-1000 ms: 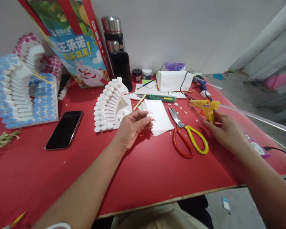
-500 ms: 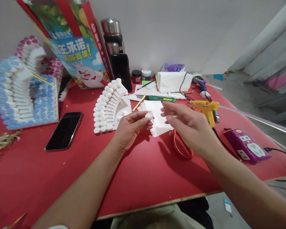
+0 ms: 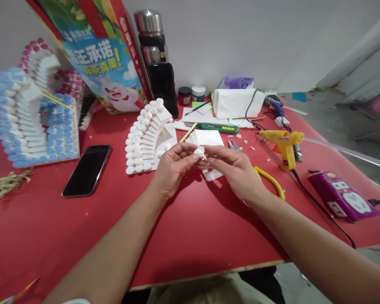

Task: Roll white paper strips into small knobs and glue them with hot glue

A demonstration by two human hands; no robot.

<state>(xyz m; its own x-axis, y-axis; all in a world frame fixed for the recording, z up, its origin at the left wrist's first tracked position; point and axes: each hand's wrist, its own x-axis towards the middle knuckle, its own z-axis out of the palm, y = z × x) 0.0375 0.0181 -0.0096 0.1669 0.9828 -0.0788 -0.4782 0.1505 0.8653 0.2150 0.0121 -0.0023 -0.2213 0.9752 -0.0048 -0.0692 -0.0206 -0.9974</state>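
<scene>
My left hand (image 3: 174, 166) and my right hand (image 3: 232, 169) meet above the red table (image 3: 193, 228), both pinching a small white foam piece (image 3: 199, 151) between the fingertips. Just behind them lies a stack of white foam squares (image 3: 209, 139). A white stair-shaped foam model (image 3: 147, 135) edged with white balls stands to the left of the hands. The yellow glue gun (image 3: 285, 141) rests on the table to the right, untouched. Red and yellow scissors (image 3: 270, 181) lie partly hidden under my right hand.
A black phone (image 3: 87, 169) lies left of centre. Blue and pink foam stair models (image 3: 34, 118) stand at far left. A printed bag (image 3: 98, 59), a flask (image 3: 150, 38), paint jars (image 3: 191, 93), a white box (image 3: 237, 103), a green cutter (image 3: 220, 128) and a purple power strip (image 3: 345, 196) ring the work spot.
My right hand let go of the glue gun, which now stands on the table, and moved left to join my left hand on the small white foam piece.
</scene>
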